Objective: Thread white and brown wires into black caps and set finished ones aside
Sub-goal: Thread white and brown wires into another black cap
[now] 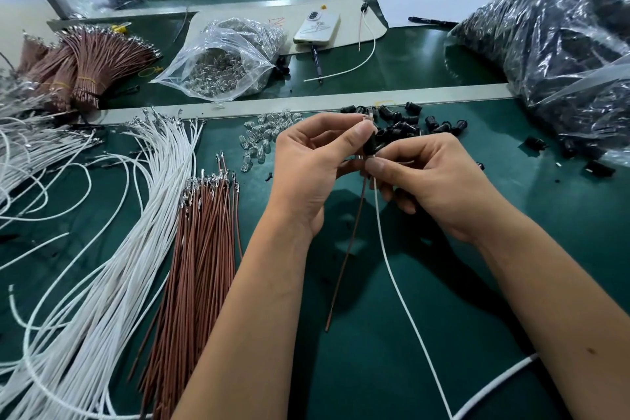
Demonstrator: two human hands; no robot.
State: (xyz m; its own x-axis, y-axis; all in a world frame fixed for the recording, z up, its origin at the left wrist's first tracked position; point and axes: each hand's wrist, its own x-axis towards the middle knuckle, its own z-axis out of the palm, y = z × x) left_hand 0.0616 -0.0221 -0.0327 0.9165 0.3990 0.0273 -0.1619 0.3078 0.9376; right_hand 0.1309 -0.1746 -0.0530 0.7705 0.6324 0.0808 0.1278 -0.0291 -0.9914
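A black cap [370, 143] is pinched by the left hand [308, 167] while brown wire [346, 252] and white wire [399, 283], gripped just beneath by the right hand [436, 184], appear mid-threading, so seating them fully seems next.

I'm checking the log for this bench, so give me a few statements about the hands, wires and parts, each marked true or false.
1. Both hands, left and right, hold one black cap. True.
2. A brown wire and a white wire hang below the cap. True.
3. The phone lies in the right hand's grip. False: it lies on the bench, far side.
4. The loose brown wires lie right of the hands. False: they lie to the left.
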